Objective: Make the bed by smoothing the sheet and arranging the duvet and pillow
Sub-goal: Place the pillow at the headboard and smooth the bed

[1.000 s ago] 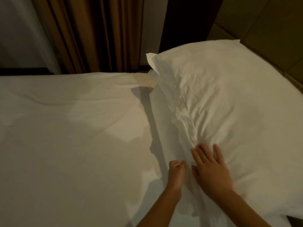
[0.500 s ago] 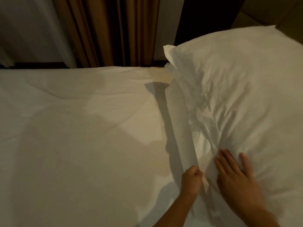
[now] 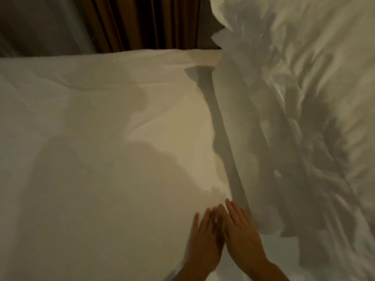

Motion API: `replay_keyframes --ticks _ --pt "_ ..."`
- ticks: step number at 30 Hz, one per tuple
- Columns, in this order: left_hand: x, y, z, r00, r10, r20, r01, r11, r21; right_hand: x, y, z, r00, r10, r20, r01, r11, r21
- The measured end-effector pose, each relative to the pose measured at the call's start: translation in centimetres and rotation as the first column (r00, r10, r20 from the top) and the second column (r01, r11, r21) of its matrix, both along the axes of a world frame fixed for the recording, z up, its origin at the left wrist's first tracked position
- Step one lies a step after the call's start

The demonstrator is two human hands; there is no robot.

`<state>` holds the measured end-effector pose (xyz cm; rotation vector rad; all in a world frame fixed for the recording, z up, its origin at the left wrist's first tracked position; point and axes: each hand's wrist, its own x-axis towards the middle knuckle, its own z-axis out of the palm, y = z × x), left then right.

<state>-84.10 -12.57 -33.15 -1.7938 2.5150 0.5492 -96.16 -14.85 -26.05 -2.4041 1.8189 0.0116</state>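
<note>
The sheet [image 3: 91,159] spreads from 9 o'clock. At 6 o'clock the left hand [image 3: 203,238] and right hand [image 3: 241,238] lie flat on it, each grip empty with fingers straight, seemingly to press out creases. The pillow [image 3: 304,118] fills 2 o'clock, just beside the right hand.

Two bare hands, left hand [image 3: 205,240] farther from the pillow [image 3: 304,98], right hand [image 3: 241,238] nearer it, slim fingers, bare wrists and forearms, edges motion-blurred

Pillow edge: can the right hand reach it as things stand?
Probably yes. The right hand lies flat on the sheet right beside the pillow edge, with nothing between them; the left hand sits on its other side.
</note>
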Motion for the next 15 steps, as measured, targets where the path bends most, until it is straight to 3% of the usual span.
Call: replay_keyframes --ticks 3,7,15 --pt "0.3 1.3 -0.5 1.000 0.019 0.009 -0.018 0.996 -0.093 -1.7 2.7 -4.2 0.998 -0.043 0.035 0.040 0.997 0.073" --pt "0.0 2.2 -1.2 0.997 0.080 0.004 -0.079 0.988 -0.131 -4.1 4.5 -7.2 0.996 -0.061 0.069 0.059 0.998 0.033" --pt "0.8 7.1 -2.1 0.975 0.196 0.102 -0.174 0.967 -0.187 -13.1 8.9 -8.2 0.891 -0.453 0.011 0.454 0.891 -0.020"
